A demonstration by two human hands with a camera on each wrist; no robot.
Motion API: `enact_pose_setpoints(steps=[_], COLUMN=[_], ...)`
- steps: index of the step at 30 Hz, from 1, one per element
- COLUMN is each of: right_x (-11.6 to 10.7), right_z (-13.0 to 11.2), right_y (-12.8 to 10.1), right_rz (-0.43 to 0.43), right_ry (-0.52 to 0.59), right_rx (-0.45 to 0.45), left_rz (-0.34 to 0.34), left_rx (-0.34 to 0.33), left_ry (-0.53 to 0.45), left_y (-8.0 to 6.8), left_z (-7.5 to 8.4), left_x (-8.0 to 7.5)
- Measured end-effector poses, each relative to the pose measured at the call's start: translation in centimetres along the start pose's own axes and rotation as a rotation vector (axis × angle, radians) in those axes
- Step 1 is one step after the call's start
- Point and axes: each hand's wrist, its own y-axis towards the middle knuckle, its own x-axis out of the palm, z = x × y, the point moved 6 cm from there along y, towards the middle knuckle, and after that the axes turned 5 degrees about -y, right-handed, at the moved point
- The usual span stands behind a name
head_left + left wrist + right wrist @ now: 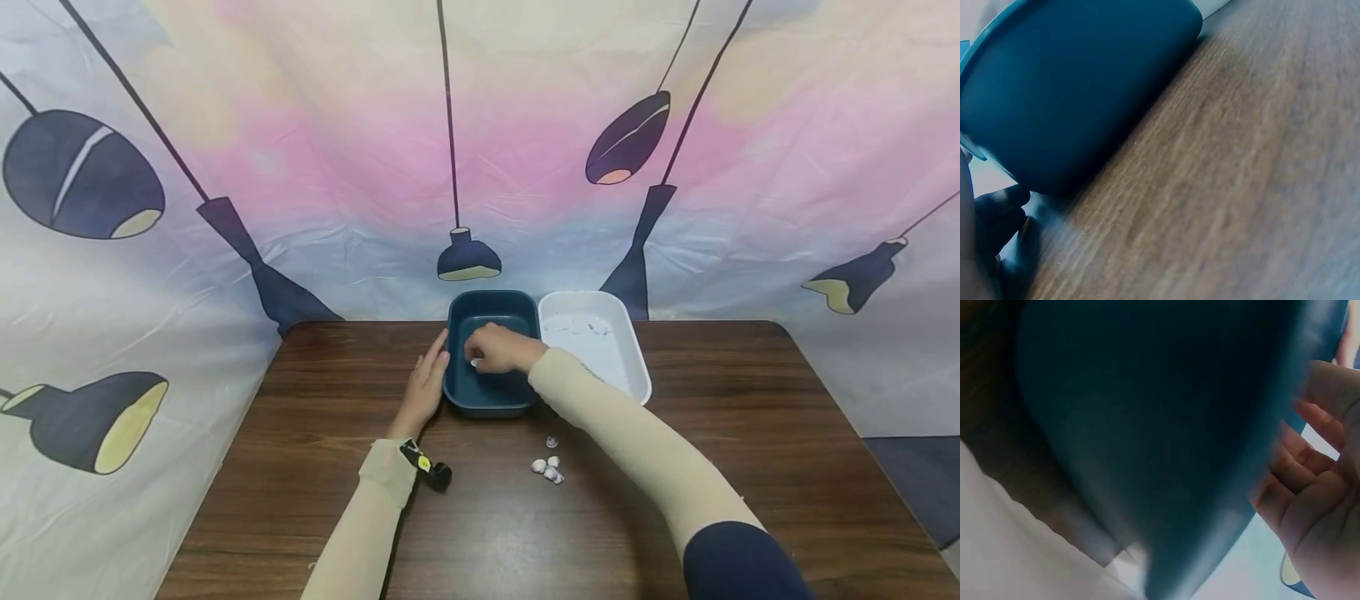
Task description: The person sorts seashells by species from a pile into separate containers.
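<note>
While both hands work at the far edge of the desk (pixel 315 500):
Teal tub (pixel 491 396): far edge, middle; touching the white tub.
White tub (pixel 637 367): just right of the teal one.
Left hand (pixel 426 385): fingers straight, flat against the teal tub's left wall.
Right hand (pixel 498 348): inside the teal tub, fingers curled, pinching a pale shell (pixel 475 362).
Shells (pixel 549 469): small cluster on the desk, near side of the teal tub.

A white tray (pixel 626 367) is sitting at the far edge of the dark wooden bench (pixel 750 467), right of centre. A printed cloth backdrop (pixel 315 167) showing dark hanging lamps on pink and cream is hanging beyond the far edge and wrapping round both side edges.
</note>
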Motion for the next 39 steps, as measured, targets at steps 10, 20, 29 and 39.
enact_pose_setpoints(steps=[10, 20, 29, 39], right_x=[1.0, 1.1, -1.3, -4.4], right_z=[1.4, 1.6, 0.5, -1.2], right_y=[0.5, 0.2, -1.1, -4.5], right_rz=[-0.044, -0.042, 0.026, 0.117], right_ry=[0.013, -0.012, 0.025, 0.069], right_rx=[0.109, 0.075, 0.027, -0.057], left_rz=[-0.006, -0.011, -0.011, -0.003], left_rx=[-0.007, -0.021, -0.019, -0.034], left_ry=[0.001, 0.001, 0.010, 0.004], left_y=[0.0, 0.0, 0.0, 0.0], left_z=[0.1, 0.2, 0.4, 0.3], left_x=[0.0, 0.1, 0.0, 0.0])
